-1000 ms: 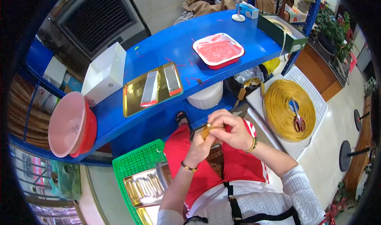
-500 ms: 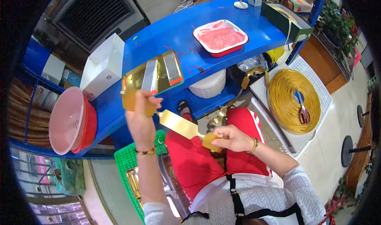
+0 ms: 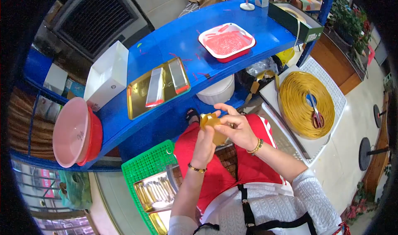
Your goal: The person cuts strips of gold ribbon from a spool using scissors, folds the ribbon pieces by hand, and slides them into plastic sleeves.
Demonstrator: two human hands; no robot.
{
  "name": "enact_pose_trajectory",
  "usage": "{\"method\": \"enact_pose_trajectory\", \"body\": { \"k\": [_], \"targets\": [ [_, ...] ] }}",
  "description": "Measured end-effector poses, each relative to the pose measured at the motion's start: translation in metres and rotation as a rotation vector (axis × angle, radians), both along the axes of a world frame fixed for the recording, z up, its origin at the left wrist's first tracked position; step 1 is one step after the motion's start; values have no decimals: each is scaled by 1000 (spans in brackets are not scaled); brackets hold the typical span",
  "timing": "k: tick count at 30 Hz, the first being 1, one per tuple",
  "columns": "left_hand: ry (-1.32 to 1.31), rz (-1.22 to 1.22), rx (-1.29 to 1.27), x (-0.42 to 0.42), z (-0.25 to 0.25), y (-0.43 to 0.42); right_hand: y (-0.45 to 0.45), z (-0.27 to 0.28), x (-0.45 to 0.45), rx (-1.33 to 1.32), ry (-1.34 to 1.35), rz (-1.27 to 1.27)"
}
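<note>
My left hand [image 3: 203, 146] and my right hand [image 3: 239, 129] meet above my lap, both closed on a folded gold strip [image 3: 210, 121]. Part of the gold material hangs below the fingers, and its exact folds are partly hidden. Beyond the hands, a gold tray [image 3: 137, 98] on the blue table holds two clear packets with red ends. To the right lies a large coil of gold strip [image 3: 290, 106], with red-handled scissors [image 3: 317, 118] in its centre.
Beside my left forearm is a green basket [image 3: 143, 160] with trays of gold pieces. The blue table [image 3: 174, 32] bears a white-rimmed red dish [image 3: 227, 43], a white box [image 3: 107, 75] and a dark green box [image 3: 294, 24]. Pink and red basins [image 3: 71, 131] stand at the left.
Half a second ago a gold strip was stretched between my separated hands. Since then my left hand has come back right and down to my right hand, and the strip is bunched between them.
</note>
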State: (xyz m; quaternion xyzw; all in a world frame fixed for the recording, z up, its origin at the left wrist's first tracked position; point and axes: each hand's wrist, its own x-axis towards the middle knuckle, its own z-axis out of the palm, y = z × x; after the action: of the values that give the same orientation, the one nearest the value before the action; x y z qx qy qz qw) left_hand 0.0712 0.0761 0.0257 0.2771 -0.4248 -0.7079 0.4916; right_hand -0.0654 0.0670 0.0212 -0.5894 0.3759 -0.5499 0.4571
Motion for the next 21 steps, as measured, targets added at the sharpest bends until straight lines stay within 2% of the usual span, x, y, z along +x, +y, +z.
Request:
{"method": "enact_pose_trajectory", "body": {
  "k": [4,5,8,9,10,11,13,16,17,20,21],
  "targets": [
    [-112,50,65,-8,8,6,-1,-3,-2,2,31,33],
    [-130,48,99,-6,10,7,-2,-4,-6,-68,83,78],
    [-113,37,141,-8,28,10,9,4,-8,133,-290,193],
    [-72,4,116,-1,30,8,9,5,-6,36,-412,254],
    [-32,-27,87,3,34,6,12,-1,-7,48,-332,337],
    [-18,20,97,3,51,8,16,-6,-8,58,-252,420],
    [1,100,29,5,84,9,28,-7,-17,160,169,480],
    [77,212,-121,26,103,-3,38,-33,-16,362,170,591],
    [32,321,-214,33,104,-9,43,-33,-14,449,33,579],
    [-253,678,-329,56,88,-31,44,-20,-23,491,-244,656],
    [-275,736,-297,61,79,-37,43,-10,-26,490,-184,660]
  ]
}}
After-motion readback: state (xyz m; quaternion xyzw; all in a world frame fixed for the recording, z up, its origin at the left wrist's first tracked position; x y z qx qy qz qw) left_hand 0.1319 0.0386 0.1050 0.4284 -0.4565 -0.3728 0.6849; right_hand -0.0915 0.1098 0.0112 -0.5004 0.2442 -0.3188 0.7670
